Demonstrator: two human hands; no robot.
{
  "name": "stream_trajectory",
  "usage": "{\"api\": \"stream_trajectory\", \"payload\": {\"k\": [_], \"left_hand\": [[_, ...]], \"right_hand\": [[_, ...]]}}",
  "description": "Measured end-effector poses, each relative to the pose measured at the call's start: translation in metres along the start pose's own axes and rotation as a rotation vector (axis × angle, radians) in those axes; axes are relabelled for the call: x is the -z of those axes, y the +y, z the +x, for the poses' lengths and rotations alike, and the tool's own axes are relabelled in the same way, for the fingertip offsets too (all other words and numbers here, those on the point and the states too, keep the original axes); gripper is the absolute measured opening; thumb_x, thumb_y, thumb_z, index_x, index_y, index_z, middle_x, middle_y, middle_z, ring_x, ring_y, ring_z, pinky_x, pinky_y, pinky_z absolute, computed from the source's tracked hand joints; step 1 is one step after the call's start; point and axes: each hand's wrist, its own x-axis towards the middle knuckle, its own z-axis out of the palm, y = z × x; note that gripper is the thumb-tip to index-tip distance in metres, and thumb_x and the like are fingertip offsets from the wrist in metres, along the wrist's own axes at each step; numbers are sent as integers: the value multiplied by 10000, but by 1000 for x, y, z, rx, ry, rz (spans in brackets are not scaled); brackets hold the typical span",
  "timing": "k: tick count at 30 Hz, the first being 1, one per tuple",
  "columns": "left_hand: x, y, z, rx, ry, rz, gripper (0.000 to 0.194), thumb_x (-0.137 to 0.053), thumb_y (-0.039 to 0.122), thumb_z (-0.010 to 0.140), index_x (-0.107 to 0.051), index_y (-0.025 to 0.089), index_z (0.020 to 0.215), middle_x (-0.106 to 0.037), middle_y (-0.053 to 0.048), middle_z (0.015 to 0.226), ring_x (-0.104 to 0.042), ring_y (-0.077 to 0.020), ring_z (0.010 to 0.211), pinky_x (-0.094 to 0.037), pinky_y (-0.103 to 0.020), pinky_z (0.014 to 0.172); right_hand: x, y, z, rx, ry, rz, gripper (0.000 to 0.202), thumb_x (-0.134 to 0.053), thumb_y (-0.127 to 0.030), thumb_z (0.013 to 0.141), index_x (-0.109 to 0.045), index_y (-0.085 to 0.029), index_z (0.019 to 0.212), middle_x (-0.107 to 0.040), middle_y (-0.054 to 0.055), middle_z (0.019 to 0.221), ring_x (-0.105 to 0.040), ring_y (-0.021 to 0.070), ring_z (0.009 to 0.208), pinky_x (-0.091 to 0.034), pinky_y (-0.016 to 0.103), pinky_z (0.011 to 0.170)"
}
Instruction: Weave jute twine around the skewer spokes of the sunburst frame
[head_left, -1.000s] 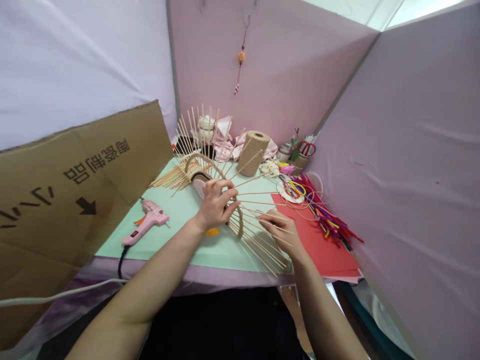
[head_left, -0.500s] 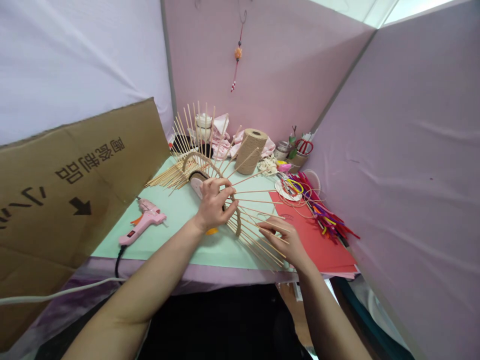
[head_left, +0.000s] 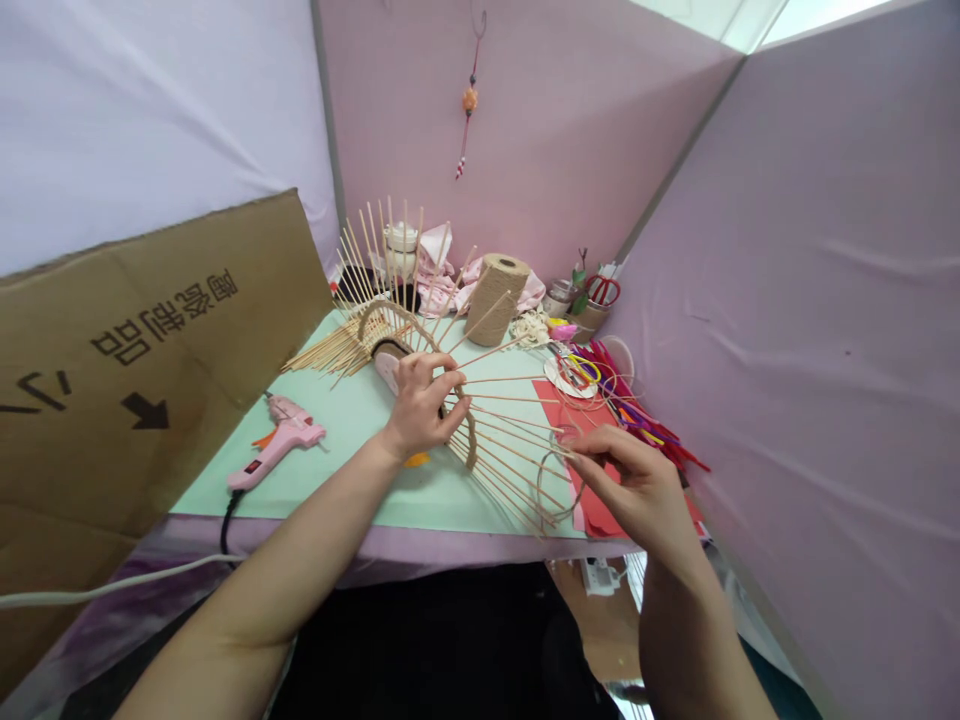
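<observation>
A frame of thin pale sticks (head_left: 517, 436) fans out from a rounded base with a pink panel (head_left: 387, 368). Brown twine (head_left: 472, 440) forms a thick woven band across the sticks. My left hand (head_left: 427, 400) grips the band and stick bases near the middle, thumb and fingers closed, covering part of the base. At the tips of the right-hand sticks, my right hand (head_left: 619, 475) pinches a thin cord (head_left: 541, 485) that hangs in a loop around several sticks. The exact pinch point is partly hidden by the fingers.
A pink glue gun (head_left: 281, 435) lies left, before a cardboard panel (head_left: 187, 330). Behind stand a twine spool (head_left: 495, 300) and a white jar (head_left: 401, 250). Red paper (head_left: 600, 518), colourful pipe cleaners (head_left: 652, 420) and red-handled scissors (head_left: 603, 290) are at the right.
My right hand has moved right and slightly toward me, away from among the sticks, drawing the cord out into a loop. My left hand keeps its grip on the band.
</observation>
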Motion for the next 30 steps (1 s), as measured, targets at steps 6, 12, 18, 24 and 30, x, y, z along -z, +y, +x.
{"api": "stream_trajectory", "payload": {"k": [6, 12, 18, 24, 30], "left_hand": [[-1, -1, -1, -15, 0, -7, 170, -582, 356, 854, -644, 230, 949, -589, -99, 1087, -434, -281, 1104, -324, -474, 985], [-1, -1, 0, -99, 65, -11, 138, -598, 301, 858, -623, 213, 961, -580, -99, 1079, -431, -268, 1087, -344, -451, 964], [0, -2, 0, -76, 40, -2, 143, -593, 322, 861, -631, 221, 955, -580, -96, 1081, -426, -269, 1087, -343, -455, 974], [-1, -1, 1, -51, 29, -10, 150, -575, 336, 863, -641, 224, 937, -579, -98, 1077, -425, -269, 1087, -336, -457, 980], [0, -4, 0, -36, 29, -13, 156, -610, 307, 838, -639, 221, 965, -580, -94, 1093, -424, -275, 1107, -334, -471, 994]], "right_hand": [[8, -14, -3, 49, 7, -64, 77, -610, -224, 915, -683, -230, 891, -690, 44, 804, -624, 167, 692, -495, 296, 621], [8, -29, -5, 183, -6, -183, 123, -608, -170, 914, -679, -254, 970, -681, 50, 832, -647, 182, 750, -524, 307, 674], [9, -25, -17, 295, -45, -274, 211, -614, -125, 898, -679, -252, 1053, -674, 55, 850, -636, 179, 757, -519, 304, 672], [12, 7, -17, 74, -117, -84, 117, -595, -223, 928, -711, -223, 921, -684, 61, 836, -635, 172, 739, -505, 282, 643], [-5, 58, -7, -226, -284, 341, 230, -631, -381, 899, -679, -188, 784, -659, 45, 770, -608, 171, 735, -480, 279, 675]]}}
